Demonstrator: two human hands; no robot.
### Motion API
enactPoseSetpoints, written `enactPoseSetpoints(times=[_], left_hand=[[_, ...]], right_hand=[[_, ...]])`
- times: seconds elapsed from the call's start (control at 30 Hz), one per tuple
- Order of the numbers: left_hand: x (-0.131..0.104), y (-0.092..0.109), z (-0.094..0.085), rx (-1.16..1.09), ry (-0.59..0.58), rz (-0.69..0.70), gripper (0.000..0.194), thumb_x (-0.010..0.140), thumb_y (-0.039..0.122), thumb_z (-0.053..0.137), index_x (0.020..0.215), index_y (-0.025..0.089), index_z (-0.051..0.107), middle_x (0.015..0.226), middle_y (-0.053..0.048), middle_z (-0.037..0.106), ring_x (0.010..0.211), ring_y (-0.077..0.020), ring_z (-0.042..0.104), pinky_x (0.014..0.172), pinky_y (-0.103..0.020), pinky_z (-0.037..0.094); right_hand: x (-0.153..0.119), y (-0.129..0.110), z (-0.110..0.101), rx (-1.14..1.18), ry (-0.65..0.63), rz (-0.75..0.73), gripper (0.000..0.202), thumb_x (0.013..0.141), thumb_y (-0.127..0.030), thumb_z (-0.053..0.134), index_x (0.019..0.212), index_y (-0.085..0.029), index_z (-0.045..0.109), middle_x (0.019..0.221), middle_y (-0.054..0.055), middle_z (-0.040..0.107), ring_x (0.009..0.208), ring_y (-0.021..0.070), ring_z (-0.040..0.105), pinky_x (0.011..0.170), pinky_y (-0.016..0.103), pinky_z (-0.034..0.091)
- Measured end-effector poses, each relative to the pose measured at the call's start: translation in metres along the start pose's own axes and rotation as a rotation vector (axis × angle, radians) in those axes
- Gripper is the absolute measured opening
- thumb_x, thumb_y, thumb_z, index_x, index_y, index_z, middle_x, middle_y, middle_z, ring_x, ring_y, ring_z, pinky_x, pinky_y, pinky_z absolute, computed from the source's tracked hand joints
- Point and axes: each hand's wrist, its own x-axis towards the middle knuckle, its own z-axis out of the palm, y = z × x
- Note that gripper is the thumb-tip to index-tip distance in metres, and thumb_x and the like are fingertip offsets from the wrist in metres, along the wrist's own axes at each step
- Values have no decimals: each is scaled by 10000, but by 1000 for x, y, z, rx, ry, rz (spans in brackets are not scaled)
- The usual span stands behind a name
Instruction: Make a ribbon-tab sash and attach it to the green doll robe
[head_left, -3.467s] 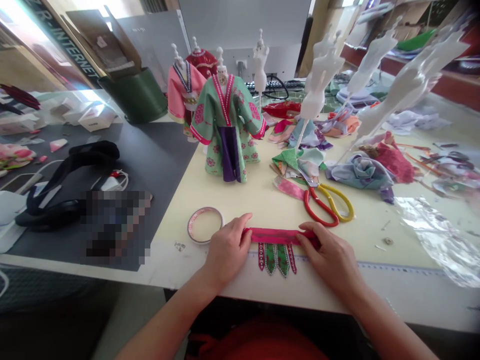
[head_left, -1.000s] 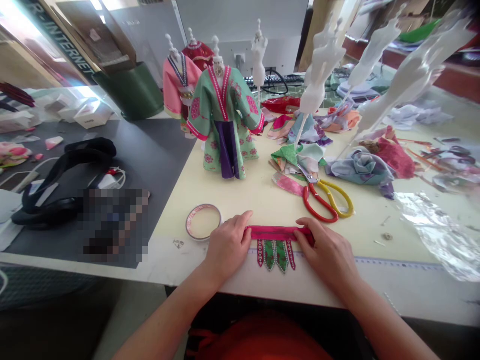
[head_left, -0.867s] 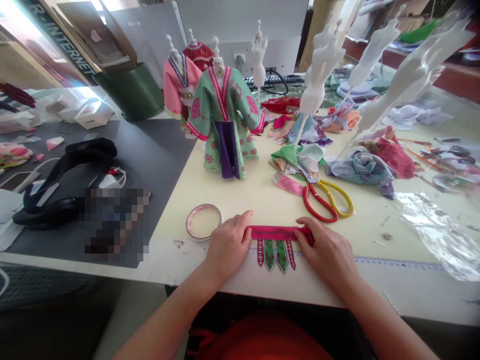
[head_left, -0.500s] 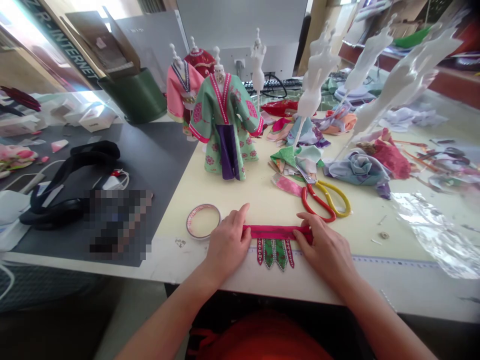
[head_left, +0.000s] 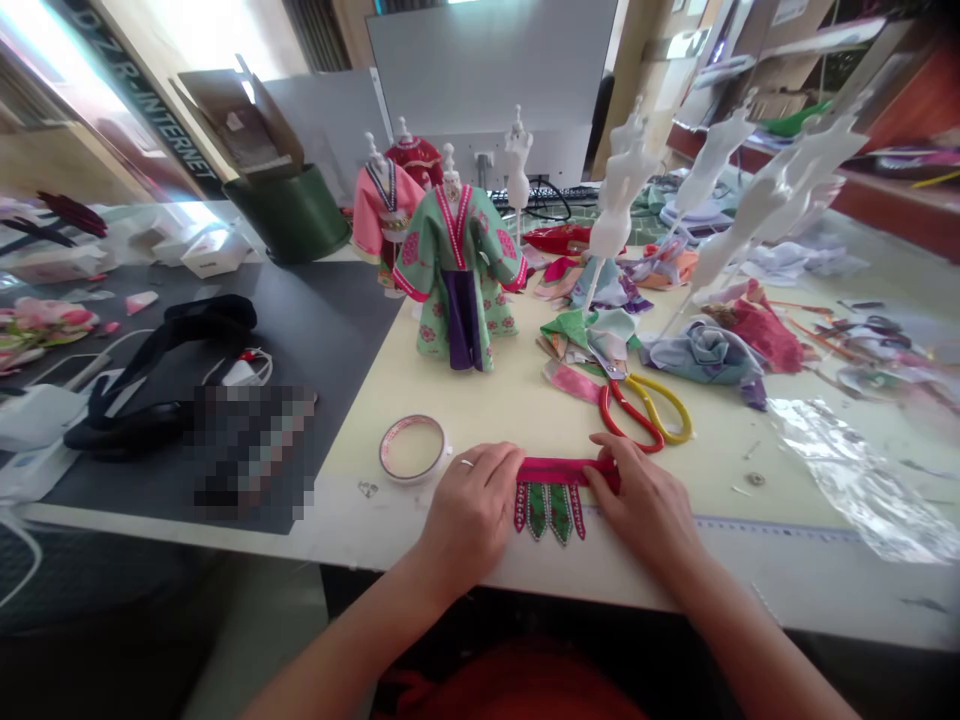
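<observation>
A magenta fabric band lies along the table's near edge, with green and pink pointed tabs edged in white trim hanging from it. My left hand, a ring on one finger, covers the band's left end with its fingers closed over it. At the other end, my right hand pinches the band between thumb and fingers. A roll of tape rests just left of my left hand. Scissors with one red and one yellow handle lie beyond my right hand.
Small dress forms wear a green robe and a pink jacket at the back. Bare white dress forms stand to the right among fabric scraps. Crumpled clear plastic lies right, black headphones left.
My left hand has shifted right and turned over the band's left end, covering more of it. My right hand keeps its pinch. The whole view has tilted slightly.
</observation>
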Motion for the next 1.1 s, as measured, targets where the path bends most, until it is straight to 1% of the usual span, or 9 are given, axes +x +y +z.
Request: enactPoseSetpoints(times=[0.1,0.2,0.3,0.43,0.63,0.8,0.93,1.03,1.1], left_hand=[[-3,4,-4,-46,-60,-4,319,859,81,460,1165,106,548,1101,-107,629,1004,-218,558,917,-376,478],[-6,5,-7,-54,-79,-24,209,867,116,480,1029,132,612,1068,-93,633,977,-216,554,898,-381,480],[-8,1,-8,-52,-98,4,157,864,139,495,942,149,631,1094,-95,615,999,-228,538,902,-402,469],[-7,-5,-4,-55,-120,34,171,865,158,497,980,153,625,1138,-105,593,1049,-238,517,919,-422,452],[-4,-9,2,-60,-159,12,206,874,179,483,1036,153,607,1155,-108,593,1082,-241,510,941,-435,443],[-1,-9,1,-42,-178,34,260,887,212,471,1107,155,597,1200,-122,580,1122,-253,501,951,-446,436],[2,-7,-3,-6,-272,88,387,901,354,469,1212,141,555,1337,-146,501,1257,-303,409,1017,-496,369],[3,-6,-5,28,-365,98,505,892,501,427,1223,140,553,1414,-143,425,1328,-346,316,1050,-558,300],[3,-5,-5,39,-408,91,546,886,550,396,1216,147,560,1431,-134,405,1344,-358,287,1057,-582,275]], right_hand=[[0,0,0,-2,1,-3,273,841,-299,480,1084,-192,548,836,51,694,684,232,659,552,309,461],[0,0,1,-5,-2,0,277,838,-296,478,1087,-197,547,844,52,696,696,235,661,552,309,459],[0,1,1,-4,0,2,276,839,-301,472,1084,-200,548,849,51,694,700,234,661,559,310,459],[0,1,1,-1,10,-7,280,843,-305,451,1081,-195,551,844,56,691,697,229,660,556,305,455],[0,-1,0,-8,20,-24,273,846,-286,441,1071,-184,557,829,61,688,684,224,654,554,305,453],[0,0,1,-4,39,-40,270,848,-283,439,1067,-181,558,819,63,685,671,219,647,547,300,448],[0,0,1,-8,33,-40,266,850,-282,450,1073,-181,554,827,57,687,670,218,649,538,293,442],[0,0,1,-7,35,-42,263,850,-280,448,1071,-184,553,835,55,687,674,215,651,537,290,440],[0,0,1,-6,42,-45,264,850,-280,447,1068,-181,556,838,56,685,670,214,649,542,292,444]])
